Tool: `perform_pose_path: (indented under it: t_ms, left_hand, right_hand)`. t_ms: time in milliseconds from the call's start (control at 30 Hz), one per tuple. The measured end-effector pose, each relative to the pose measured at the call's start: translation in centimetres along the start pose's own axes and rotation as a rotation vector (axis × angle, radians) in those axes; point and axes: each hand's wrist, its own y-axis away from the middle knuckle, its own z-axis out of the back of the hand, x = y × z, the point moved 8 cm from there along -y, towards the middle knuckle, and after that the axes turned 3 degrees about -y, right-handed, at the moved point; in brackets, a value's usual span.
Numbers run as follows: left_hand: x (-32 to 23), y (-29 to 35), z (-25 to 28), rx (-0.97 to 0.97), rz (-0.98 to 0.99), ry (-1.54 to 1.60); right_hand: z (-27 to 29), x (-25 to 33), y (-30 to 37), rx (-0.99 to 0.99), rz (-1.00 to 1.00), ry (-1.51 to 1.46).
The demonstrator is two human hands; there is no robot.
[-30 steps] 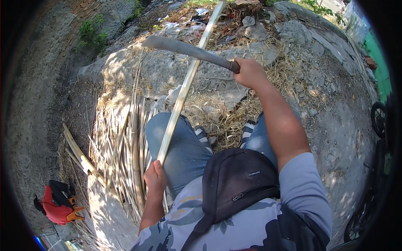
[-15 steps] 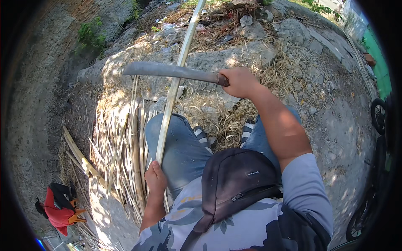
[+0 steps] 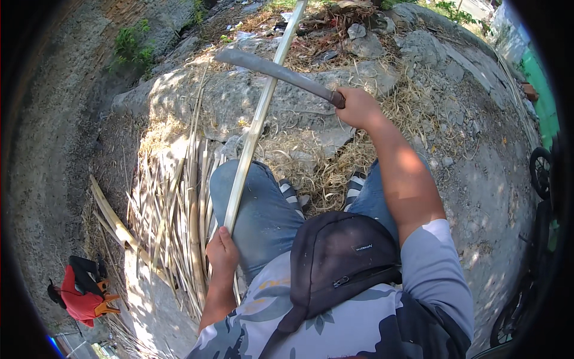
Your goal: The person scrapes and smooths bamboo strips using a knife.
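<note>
A long pale bamboo strip (image 3: 254,134) slants up and away across my left thigh. Its near end is in my left hand (image 3: 223,251), closed round it with the thumb along the edge. My right hand (image 3: 359,108) grips the wrapped handle of a machete (image 3: 278,71), well out in front of me. The slightly curved grey blade points to the left and crosses the strip near its far part; whether the edge touches or bites into it I cannot tell. The strip's far end runs out of the top of the view.
A heap of split bamboo strips (image 3: 179,209) lies on the ground by my left leg. Curled shavings (image 3: 326,170) cover the ground between and beyond my feet. Ahead is a low concrete ledge (image 3: 197,90). A red cloth (image 3: 81,296) hangs over an orange chair, lower left. Wheels show at right.
My right hand and the machete have moved farther away and to the right along the strip, and the blade now tilts upward at its tip. The strip has leaned slightly right.
</note>
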Motion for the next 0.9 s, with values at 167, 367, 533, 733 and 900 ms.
perform_pose_path:
  t_ms: [167, 367, 533, 733, 900]
  left_hand:
    - [-0.6, -0.1, -0.1, 0.006, -0.015, 0.038]
    - [-0.5, 0.1, -0.1, -0.033, 0.011, 0.104]
    - [-0.6, 0.1, 0.0, -0.007, 0.002, 0.038]
    - [-0.7, 0.1, -0.1, -0.026, -0.019, 0.02]
    - [-0.7, 0.1, 0.0, -0.036, -0.031, 0.028]
  right_hand:
    - [-0.1, -1.7, -0.4, -0.087, -0.072, -0.078]
    - [-0.9, 3.4, 1.1, 0.075, 0.114, -0.04]
    - [-2.4, 6.0, 2.5, 0.227, 0.298, 0.13]
    - [-2.7, 6.0, 2.5, 0.201, 0.33, 0.153]
    - [-1.8, 6.2, 2.7, 0.066, 0.409, 0.162]
